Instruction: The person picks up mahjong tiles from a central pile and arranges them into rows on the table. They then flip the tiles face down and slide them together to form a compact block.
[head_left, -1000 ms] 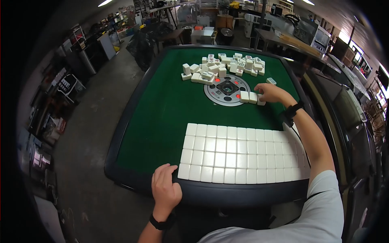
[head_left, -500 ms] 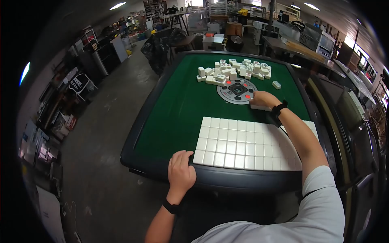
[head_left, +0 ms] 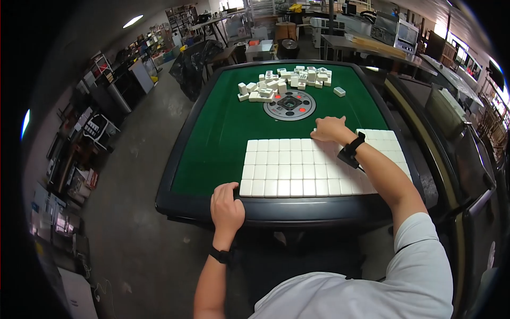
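A block of white mahjong tiles lies face down in rows on the green felt of the mahjong table, along its near side. My right hand is at the far edge of this block, its fingers closed around mahjong tiles that it mostly covers. Beside the block's near left corner, my left hand rests on the dark table rim, fingers loosely bent and holding nothing. Beyond the round centre panel sits a jumbled heap of mahjong tiles, some face up. One single tile lies apart to its right.
A raised dark rim borders the table. Dark machine bodies stand close on the right. A black plastic bag hangs at the far left corner, and a folding chair stands on the floor to the left.
My right hand has drawn tiles from beside the centre panel towards me, to the block's far edge. My left hand stays on the rim. The camera view has shifted somewhat.
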`<action>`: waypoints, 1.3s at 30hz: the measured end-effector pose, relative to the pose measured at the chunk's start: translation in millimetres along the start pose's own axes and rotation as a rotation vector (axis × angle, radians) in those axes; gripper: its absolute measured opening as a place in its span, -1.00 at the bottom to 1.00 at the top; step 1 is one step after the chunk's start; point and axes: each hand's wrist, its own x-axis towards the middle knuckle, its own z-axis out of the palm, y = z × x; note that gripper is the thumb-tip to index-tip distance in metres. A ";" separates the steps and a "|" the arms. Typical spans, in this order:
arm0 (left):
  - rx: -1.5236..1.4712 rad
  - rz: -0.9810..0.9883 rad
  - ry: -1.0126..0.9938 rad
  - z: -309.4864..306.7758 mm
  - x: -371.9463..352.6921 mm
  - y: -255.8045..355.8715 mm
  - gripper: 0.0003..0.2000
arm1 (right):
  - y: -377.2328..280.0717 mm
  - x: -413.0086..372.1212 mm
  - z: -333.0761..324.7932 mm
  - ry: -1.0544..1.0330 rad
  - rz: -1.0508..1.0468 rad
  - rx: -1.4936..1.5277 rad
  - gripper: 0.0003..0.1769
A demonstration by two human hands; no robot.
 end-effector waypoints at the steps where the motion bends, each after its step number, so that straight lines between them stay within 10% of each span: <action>1: 0.007 0.010 -0.001 0.3 -0.2 -0.5 -0.59 | 5.5 -0.7 0.7 0.005 0.001 0.011 -0.41; 13: 0.011 -0.010 -0.085 -1.6 1.1 -3.6 -0.58 | 61.1 -31.7 5.8 -0.097 0.010 0.067 -0.25; 18: -0.412 -0.219 -0.165 -6.6 44.6 -23.6 -0.67 | 92.9 -151.4 8.2 0.401 0.000 0.291 -0.12; 28: -0.343 -0.171 -0.273 66.6 253.9 -43.9 -0.71 | 209.1 -256.8 117.5 0.655 0.666 0.311 -0.23; 39: 0.138 0.053 -0.470 172.2 327.7 -26.5 -0.52 | 207.7 -261.5 113.6 0.687 0.510 0.406 -0.31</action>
